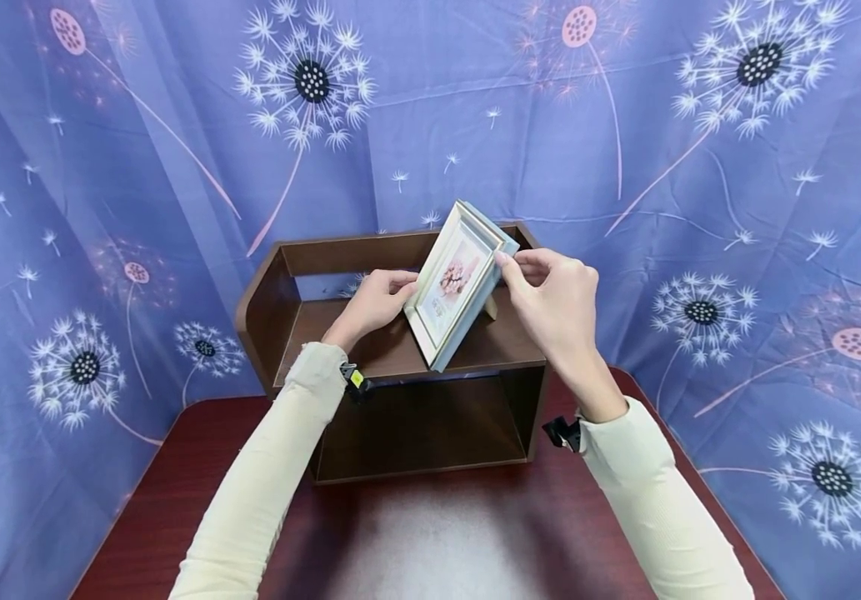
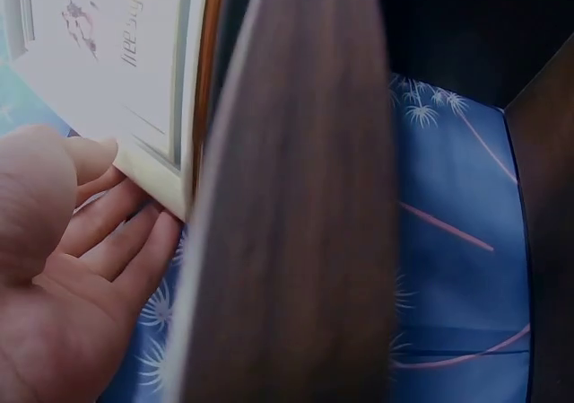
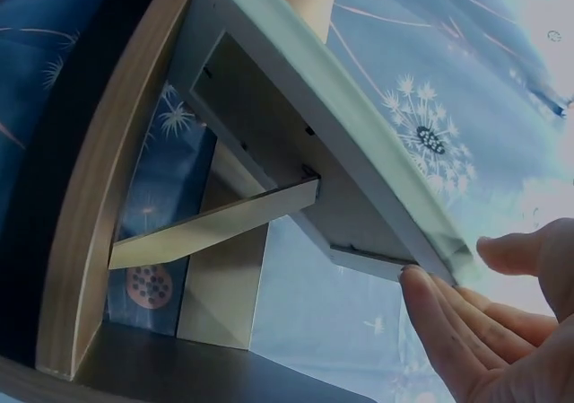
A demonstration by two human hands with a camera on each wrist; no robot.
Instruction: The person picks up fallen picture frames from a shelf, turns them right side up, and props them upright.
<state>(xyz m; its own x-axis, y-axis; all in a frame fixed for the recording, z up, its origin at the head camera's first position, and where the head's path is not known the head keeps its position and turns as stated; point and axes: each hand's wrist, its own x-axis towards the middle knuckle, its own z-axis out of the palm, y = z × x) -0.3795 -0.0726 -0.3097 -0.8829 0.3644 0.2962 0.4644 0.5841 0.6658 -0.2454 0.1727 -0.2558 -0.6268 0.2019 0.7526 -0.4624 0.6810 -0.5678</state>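
A pale picture frame (image 1: 454, 287) with a pink photo stands tilted on the top board of a dark brown wooden shelf unit (image 1: 325, 329). My left hand (image 1: 402, 288) holds the frame's left edge, thumb and fingertips against it (image 2: 117, 183). At the upper right corner, my right hand (image 1: 508, 262) pinches the frame between thumb and fingers (image 3: 459, 275). In the right wrist view the frame's back (image 3: 296, 152) shows, its easel stand (image 3: 215, 225) folded out toward the shelf. The left wrist view looks at the frame's front (image 2: 108, 53) beside the shelf's edge (image 2: 287, 241).
The shelf unit sits on a dark red table (image 1: 415, 533), with an open lower compartment (image 1: 422, 433) under the top board. A blue curtain with dandelion prints (image 1: 700, 167) hangs close behind and to both sides. Raised side walls (image 1: 257, 300) border the shelf top.
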